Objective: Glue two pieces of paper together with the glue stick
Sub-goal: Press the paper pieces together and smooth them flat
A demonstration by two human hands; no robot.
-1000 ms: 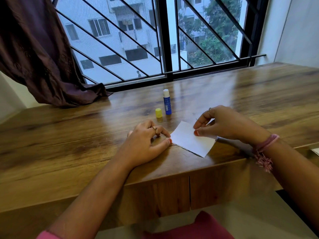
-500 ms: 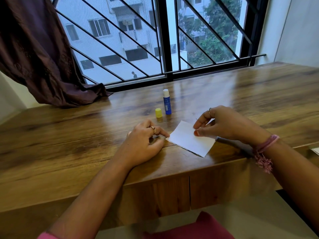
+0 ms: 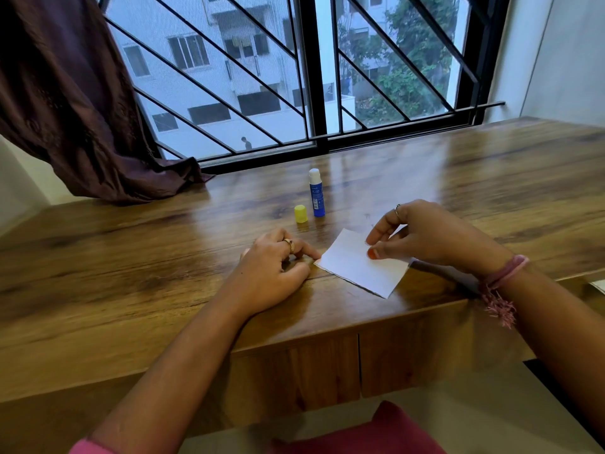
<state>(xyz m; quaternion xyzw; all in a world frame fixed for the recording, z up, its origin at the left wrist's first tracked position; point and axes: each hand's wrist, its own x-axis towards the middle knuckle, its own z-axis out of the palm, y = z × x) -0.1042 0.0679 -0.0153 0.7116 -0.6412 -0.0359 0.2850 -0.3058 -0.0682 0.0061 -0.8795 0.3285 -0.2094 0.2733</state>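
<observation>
A white paper (image 3: 355,265) lies near the front edge of the wooden desk (image 3: 131,273); a dark line along its lower edge suggests a second sheet under it. My right hand (image 3: 425,235) holds the paper's far right part, thumb on top and fingers curled over it. My left hand (image 3: 275,273) rests on the desk just left of the paper, fingers curled, one fingertip close to the paper's left corner, holding nothing. A blue glue stick (image 3: 316,193) stands upright and uncapped behind the paper, its yellow cap (image 3: 301,213) beside it.
A dark brown curtain (image 3: 75,103) hangs and pools on the desk at the far left. A barred window (image 3: 311,77) runs along the desk's back edge. Another paper's corner (image 3: 599,285) shows at the right edge.
My left hand has drawn back a little from the paper's left corner and its thumb has tucked in. The right hand and paper have barely moved.
</observation>
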